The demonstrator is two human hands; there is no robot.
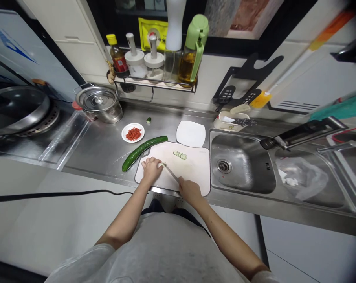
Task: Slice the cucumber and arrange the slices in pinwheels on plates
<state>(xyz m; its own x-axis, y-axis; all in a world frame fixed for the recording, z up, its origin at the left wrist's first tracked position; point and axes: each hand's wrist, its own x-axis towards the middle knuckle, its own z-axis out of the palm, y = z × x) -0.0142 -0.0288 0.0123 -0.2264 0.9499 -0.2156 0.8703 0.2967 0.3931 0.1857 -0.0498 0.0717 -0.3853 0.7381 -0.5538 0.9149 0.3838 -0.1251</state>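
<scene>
My right hand [190, 191] is wrapped round the handle of a knife [172, 173], whose blade slants across the white cutting board [195, 173] toward my left hand. My left hand [151, 169] has its fingers curled down on a piece of cucumber, mostly hidden under them; a pale green cut round [164, 164] shows at the fingertips, beside the blade tip. Several thin cucumber slices [180, 155] lie overlapped in a row farther back on the board. A long whole-looking cucumber [142, 151] rests along the board's left edge, one end touching or close to its corner.
Behind the board are a white square plate [191, 134], a small plate of chopped red pieces [133, 133] and a cucumber end [149, 120]. A lidded steel pot [100, 104] stands left, the sink [243, 165] right. A seasoning rack [154, 81] overhangs the back.
</scene>
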